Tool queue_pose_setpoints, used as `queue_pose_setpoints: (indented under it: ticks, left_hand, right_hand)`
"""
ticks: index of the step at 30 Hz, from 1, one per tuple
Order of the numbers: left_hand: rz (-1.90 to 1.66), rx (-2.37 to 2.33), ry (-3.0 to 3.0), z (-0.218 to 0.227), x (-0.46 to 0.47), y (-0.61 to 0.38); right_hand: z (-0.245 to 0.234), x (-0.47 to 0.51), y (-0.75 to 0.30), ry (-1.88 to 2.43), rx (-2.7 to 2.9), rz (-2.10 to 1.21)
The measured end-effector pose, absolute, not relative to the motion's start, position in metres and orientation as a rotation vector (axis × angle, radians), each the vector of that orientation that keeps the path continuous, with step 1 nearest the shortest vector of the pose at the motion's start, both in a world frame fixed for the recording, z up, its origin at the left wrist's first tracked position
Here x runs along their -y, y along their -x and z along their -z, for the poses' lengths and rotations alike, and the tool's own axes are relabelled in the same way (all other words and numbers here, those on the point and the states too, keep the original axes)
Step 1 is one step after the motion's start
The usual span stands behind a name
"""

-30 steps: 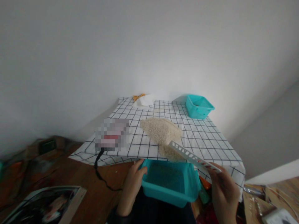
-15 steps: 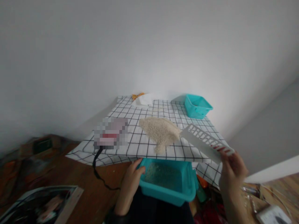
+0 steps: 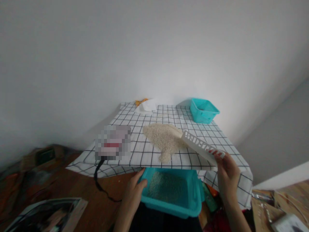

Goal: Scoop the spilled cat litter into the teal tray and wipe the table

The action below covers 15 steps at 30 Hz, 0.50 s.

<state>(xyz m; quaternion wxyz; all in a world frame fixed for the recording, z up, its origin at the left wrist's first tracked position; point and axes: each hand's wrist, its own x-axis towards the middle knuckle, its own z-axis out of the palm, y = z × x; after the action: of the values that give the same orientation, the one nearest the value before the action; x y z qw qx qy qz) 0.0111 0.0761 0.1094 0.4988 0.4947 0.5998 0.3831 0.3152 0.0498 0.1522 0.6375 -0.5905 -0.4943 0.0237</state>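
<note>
Fingers of the right hand [image 3: 228, 170] are closed on the near end of a white strip [image 3: 201, 150], which slants up and leftward over the checked cloth [image 3: 143, 154]. Rectangular slots run along its upper edge, and red marks sit close to the grip; below the slots its face is plain. Its far end lies at the right side of a pile of grain [image 3: 164, 138], though touching or not is hard to tell. Pale beige and rough, the pile spreads wide, narrowing toward the table's front edge. Just below that edge is a turquoise tub [image 3: 170, 207], fine grains scattered over its bottom. At its left rim, the left hand [image 3: 132, 188] has thumb and forefinger apart; its other fingers are hidden, so its hold is unclear.
</note>
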Motion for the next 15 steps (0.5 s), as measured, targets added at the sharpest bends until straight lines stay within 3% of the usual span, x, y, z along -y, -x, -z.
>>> queue_pose_setpoints:
  ticks: [15]
  left_hand:
    - [-0.897, -1.465, -1.254, -0.12, -0.084, -0.018]
  right_hand:
    - [-0.145, -0.006, -0.282, 1.297, 1.258, -0.019]
